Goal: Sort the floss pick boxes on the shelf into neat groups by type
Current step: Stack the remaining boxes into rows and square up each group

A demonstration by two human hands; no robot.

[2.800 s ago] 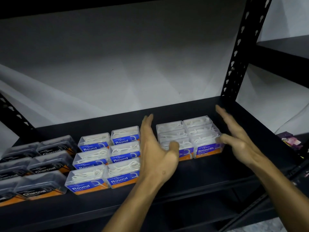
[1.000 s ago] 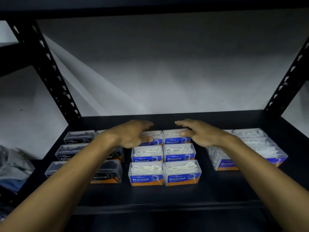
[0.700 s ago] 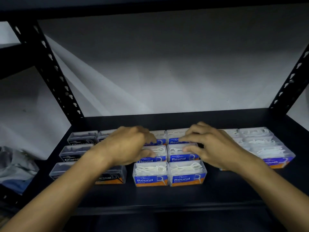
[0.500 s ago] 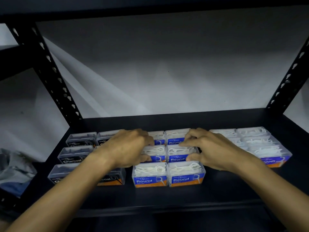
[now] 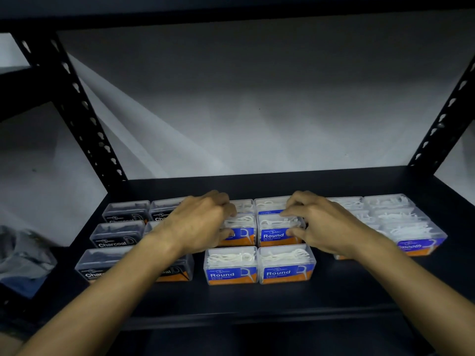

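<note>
Fingers (image 5: 291, 213) of the right hand (image 5: 325, 224) now clamp the middle-row Round box (image 5: 279, 231), thumb on its label; earlier they hovered over the back row. Left hand (image 5: 199, 226) has likewise dropped onto the neighbouring Round box (image 5: 240, 229), fingers curled over it. Both boxes sit on the shelf (image 5: 257, 299) between the Charcoal boxes (image 5: 115, 235) and the Smooth boxes (image 5: 403, 227).

Sitting on the shelf (image 5: 257, 299) in three groups: dark Charcoal boxes (image 5: 117, 233) left, blue-and-orange Round boxes (image 5: 286, 265) centre, clear Smooth boxes (image 5: 411, 235) right, all lying flat in rows.
</note>
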